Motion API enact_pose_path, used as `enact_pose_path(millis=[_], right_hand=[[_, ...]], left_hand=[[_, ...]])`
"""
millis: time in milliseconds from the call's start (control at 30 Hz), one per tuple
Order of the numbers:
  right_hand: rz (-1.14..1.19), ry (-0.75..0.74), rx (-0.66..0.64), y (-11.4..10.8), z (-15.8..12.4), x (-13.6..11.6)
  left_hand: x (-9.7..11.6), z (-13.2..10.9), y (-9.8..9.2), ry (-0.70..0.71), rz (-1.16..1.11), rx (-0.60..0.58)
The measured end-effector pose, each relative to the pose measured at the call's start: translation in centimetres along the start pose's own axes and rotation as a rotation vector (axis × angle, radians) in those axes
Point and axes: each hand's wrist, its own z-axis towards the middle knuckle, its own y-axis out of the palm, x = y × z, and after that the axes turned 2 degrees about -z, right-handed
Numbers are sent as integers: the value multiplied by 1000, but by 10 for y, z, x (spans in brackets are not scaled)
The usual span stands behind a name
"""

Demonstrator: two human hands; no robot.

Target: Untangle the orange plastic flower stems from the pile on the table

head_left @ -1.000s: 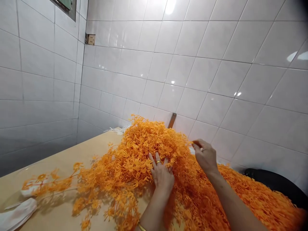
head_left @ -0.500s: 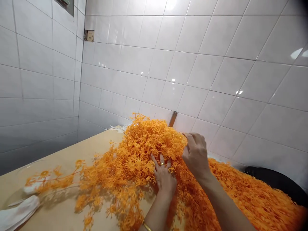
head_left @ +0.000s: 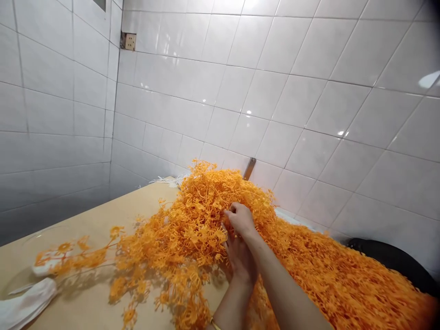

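Note:
A tall heap of orange artificial flower sprigs [head_left: 199, 229], with thin stems and spiky blossoms, lies on the tan tabletop [head_left: 137, 206]. My left hand [head_left: 240, 261] reaches into the near side of the heap, with a gold bangle on its wrist. Its visible fingers are stretched and apart against the sprigs; my other hand partly covers them. Just above it, my right hand [head_left: 242, 219] is closed in a pinch at the heap's front, on orange flower sprigs. Its fingertips are partly buried among the blossoms.
To the right spreads a larger orange pile [head_left: 337, 275], with a black rounded object [head_left: 395, 261] behind it. White cloth [head_left: 30, 300] lies at the left front, and white strings [head_left: 168, 181] at the back edge. A brown strip [head_left: 249, 168] leans near the tiled wall [head_left: 275, 91].
My right hand has moved left and down from the heap's right side to its front, just above my left hand. My left hand stays in nearly the same place.

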Motion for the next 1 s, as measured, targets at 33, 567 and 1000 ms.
enact_pose_path(millis=[33, 567, 1000], right_hand=[[76, 9, -29, -8, 1, 2], [664, 117, -9, -68, -3, 6], [479, 17, -44, -57, -13, 8]], left_hand=[[3, -2, -4, -16, -29, 30], [49, 1, -71, -25, -239, 5], [-10, 76, -98, 202, 189, -117]])
